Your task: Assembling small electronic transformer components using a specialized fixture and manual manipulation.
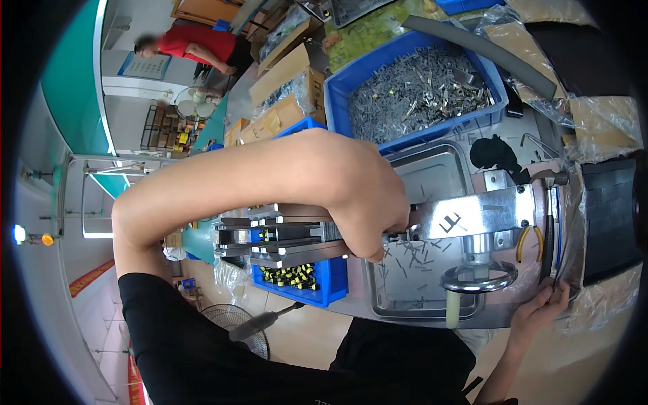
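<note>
My left hand (368, 196) reaches over the bench with its fingers curled down at the near end of a silver metal press fixture (466, 214). What its fingertips pinch is hidden behind the hand. A chrome handwheel (478, 277) with a pale handle hangs off the fixture. At the bench's right side my right hand (542, 307) is closed, its fingertips against the lower ends of thin blue and black rods (556, 236); what exactly it grips is unclear. Under the fixture, a metal tray (405, 304) holds scattered small grey strips.
Behind stands a blue bin (337, 108) full of small metal parts. A smaller blue bin (334, 283) contains black-and-yellow pieces. Yellow-handled pliers (520, 246), a black cloth (494, 152) and a stacked metal rack (290, 256) are close. A person in red (202, 42) stands far off.
</note>
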{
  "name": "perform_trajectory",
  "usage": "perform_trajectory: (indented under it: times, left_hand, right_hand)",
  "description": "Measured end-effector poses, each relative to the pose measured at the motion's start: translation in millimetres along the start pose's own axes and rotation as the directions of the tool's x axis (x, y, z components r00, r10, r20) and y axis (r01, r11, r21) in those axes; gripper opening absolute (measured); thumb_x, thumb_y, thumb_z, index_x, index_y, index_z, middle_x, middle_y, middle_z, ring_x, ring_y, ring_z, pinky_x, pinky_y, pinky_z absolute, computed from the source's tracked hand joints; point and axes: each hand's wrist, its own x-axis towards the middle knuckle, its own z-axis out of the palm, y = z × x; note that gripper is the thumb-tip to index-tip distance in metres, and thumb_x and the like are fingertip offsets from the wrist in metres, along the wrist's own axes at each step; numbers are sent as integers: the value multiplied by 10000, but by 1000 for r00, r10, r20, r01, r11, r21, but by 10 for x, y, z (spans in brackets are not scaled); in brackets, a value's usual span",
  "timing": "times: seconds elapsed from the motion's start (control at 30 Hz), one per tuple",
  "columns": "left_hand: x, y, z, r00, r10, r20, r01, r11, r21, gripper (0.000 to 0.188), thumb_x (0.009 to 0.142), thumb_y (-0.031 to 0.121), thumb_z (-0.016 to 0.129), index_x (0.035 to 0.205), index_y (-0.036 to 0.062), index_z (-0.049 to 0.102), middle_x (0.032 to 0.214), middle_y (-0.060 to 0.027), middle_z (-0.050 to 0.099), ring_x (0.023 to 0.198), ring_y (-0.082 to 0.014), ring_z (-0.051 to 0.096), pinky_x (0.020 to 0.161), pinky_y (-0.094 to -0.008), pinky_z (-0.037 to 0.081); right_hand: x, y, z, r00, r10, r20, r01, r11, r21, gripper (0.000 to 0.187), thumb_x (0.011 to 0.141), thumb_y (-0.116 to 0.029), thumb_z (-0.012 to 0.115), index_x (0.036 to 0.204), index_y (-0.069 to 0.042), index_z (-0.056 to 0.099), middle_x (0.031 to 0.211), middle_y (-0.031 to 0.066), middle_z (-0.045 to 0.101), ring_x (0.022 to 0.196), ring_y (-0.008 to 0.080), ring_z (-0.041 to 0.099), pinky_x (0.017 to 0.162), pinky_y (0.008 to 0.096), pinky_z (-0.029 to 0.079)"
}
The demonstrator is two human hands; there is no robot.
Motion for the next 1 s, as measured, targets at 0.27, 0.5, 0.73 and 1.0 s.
perform_trajectory:
  times: [0.27,0.5,0.73,1.0]
  left_hand:
    - [-26,15,108,993,-21,-113,17,999,-32,469,941,453,577,1124,42,713,1076,-157,626,1006,-361,670,875,-471,518]
    - [-86,-40,63,992,24,-125,-27,999,-23,276,982,244,547,976,17,704,997,-145,613,886,-335,656,790,-438,519]
    - [-225,27,23,989,-30,-143,27,999,-26,117,811,90,627,889,16,671,978,-140,597,833,-335,656,689,-453,519]
    - [-177,-32,23,991,37,-130,-37,999,3,158,729,92,632,871,38,678,933,-134,603,835,-320,659,673,-461,521]
  right_hand:
    - [187,-455,-122,999,17,-35,-16,1000,26,358,1091,-69,411,1429,39,364,1265,192,560,1128,207,566,982,319,450]
    - [603,-882,-252,944,-243,222,247,969,11,352,1038,-42,510,1377,50,499,1256,185,611,1090,226,617,933,339,491]
    - [1310,-1643,-89,654,-566,502,664,747,-22,372,882,-35,651,1250,24,658,960,150,665,789,315,615,684,359,477]
    - [1512,-1871,292,412,-774,480,880,474,10,376,770,-91,738,1144,-56,761,710,11,420,573,155,427,497,297,305]
